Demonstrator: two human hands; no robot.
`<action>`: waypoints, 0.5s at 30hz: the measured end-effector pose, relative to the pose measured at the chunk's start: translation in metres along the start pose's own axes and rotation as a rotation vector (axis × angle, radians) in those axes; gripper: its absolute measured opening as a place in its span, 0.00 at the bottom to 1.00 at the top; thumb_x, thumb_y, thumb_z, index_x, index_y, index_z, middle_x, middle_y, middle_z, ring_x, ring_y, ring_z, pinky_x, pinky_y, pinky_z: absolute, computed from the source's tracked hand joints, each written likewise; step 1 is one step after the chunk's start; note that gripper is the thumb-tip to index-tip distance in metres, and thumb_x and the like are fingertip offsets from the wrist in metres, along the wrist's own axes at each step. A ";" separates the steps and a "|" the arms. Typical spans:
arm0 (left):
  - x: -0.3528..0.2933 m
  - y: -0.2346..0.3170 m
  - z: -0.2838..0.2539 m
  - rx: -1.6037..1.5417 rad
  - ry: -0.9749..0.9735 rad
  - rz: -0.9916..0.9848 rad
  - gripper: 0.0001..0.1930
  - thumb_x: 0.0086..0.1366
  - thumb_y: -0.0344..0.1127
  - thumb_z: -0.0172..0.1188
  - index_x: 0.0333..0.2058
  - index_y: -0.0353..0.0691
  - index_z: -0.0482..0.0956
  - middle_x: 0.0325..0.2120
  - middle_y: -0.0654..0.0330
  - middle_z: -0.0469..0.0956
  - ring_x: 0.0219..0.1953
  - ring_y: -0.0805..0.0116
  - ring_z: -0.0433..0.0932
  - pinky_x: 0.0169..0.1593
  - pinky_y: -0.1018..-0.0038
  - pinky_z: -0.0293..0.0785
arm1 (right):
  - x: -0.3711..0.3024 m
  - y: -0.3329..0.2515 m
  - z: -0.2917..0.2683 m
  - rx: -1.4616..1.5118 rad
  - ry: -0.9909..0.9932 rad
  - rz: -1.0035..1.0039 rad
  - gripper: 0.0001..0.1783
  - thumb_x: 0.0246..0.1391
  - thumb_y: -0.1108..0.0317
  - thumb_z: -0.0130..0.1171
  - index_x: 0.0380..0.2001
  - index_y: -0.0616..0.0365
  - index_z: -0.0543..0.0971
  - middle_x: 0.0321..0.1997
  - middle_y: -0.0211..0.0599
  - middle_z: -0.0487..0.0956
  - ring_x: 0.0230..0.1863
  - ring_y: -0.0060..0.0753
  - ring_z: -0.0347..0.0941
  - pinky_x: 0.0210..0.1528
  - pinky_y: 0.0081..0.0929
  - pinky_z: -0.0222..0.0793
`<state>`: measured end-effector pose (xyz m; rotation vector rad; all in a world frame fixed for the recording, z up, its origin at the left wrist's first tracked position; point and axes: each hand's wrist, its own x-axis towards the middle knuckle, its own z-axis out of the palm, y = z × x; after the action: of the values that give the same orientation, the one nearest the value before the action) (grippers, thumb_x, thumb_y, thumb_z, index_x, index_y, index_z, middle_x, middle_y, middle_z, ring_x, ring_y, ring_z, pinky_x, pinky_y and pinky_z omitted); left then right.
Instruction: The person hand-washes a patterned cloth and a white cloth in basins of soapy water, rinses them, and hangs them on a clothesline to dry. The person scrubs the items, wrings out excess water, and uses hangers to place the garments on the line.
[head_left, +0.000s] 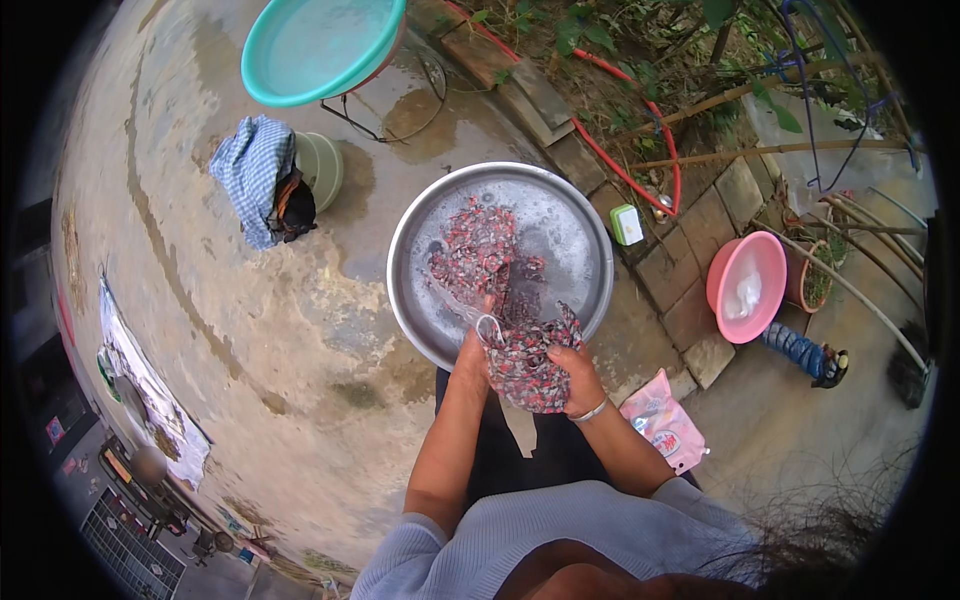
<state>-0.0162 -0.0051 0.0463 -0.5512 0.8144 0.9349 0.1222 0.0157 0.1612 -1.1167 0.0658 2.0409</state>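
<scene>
A round metal basin (580,230) with water sits on the wet concrete in front of me. A red, black and white patterned cloth (520,355) trails from the water up over the basin's near rim. My left hand (470,352) grips the cloth on its left side at the rim. My right hand (578,378), with a bracelet on the wrist, holds the bunched lower end of the same cloth. More of that patterned cloth (475,250) lies soaking inside the basin.
A turquoise basin (300,60) rests on a wire stand at the back. A blue checked cloth (250,170) drapes a green bucket (325,165). At right lie a pink basin (735,295), a green soap box (627,224), a pink packet (662,420), a red hose (620,170) and stone edging.
</scene>
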 end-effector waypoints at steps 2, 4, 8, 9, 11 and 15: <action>0.005 0.000 -0.003 0.043 0.024 0.089 0.20 0.64 0.39 0.50 0.53 0.37 0.65 0.42 0.50 0.74 0.38 0.58 0.78 0.36 0.62 0.80 | 0.003 0.002 -0.008 0.040 0.037 -0.010 0.21 0.51 0.71 0.49 0.50 0.64 0.68 0.46 0.43 0.76 0.45 0.37 0.75 0.48 0.35 0.73; 0.007 0.009 -0.007 0.077 -0.001 0.182 0.18 0.64 0.40 0.49 0.50 0.35 0.69 0.42 0.50 0.76 0.40 0.59 0.78 0.42 0.63 0.78 | 0.011 -0.002 -0.010 0.072 0.037 -0.057 0.19 0.54 0.69 0.50 0.50 0.63 0.69 0.46 0.43 0.76 0.46 0.36 0.75 0.49 0.35 0.72; -0.030 0.010 0.020 0.165 0.099 0.403 0.22 0.60 0.24 0.41 0.54 0.31 0.63 0.46 0.49 0.74 0.44 0.58 0.76 0.48 0.63 0.75 | 0.046 -0.010 -0.057 -0.158 0.108 -0.207 0.18 0.54 0.71 0.55 0.49 0.61 0.70 0.43 0.33 0.77 0.43 0.26 0.74 0.44 0.26 0.72; -0.037 0.013 0.023 0.179 0.033 0.418 0.24 0.60 0.26 0.43 0.57 0.30 0.60 0.49 0.49 0.72 0.48 0.58 0.74 0.53 0.64 0.70 | 0.055 -0.009 -0.068 -0.289 0.082 -0.226 0.18 0.54 0.72 0.55 0.49 0.60 0.70 0.42 0.31 0.78 0.42 0.24 0.74 0.44 0.25 0.71; -0.052 0.013 0.039 0.212 -0.037 0.473 0.24 0.61 0.26 0.43 0.57 0.30 0.59 0.51 0.48 0.70 0.51 0.59 0.72 0.55 0.64 0.68 | 0.075 -0.016 -0.094 -0.681 0.020 -0.149 0.28 0.49 0.71 0.59 0.55 0.60 0.65 0.49 0.38 0.75 0.48 0.32 0.72 0.51 0.30 0.67; -0.073 0.012 0.065 0.350 -0.161 0.572 0.27 0.61 0.34 0.49 0.58 0.29 0.57 0.52 0.47 0.68 0.54 0.58 0.69 0.58 0.63 0.65 | 0.075 -0.029 -0.078 -1.384 -0.140 -0.420 0.57 0.31 0.66 0.71 0.64 0.57 0.48 0.64 0.55 0.55 0.66 0.52 0.51 0.64 0.42 0.50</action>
<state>-0.0285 0.0124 0.1425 0.0746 0.9831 1.3018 0.1728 0.0506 0.0677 -1.5124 -1.7019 1.6172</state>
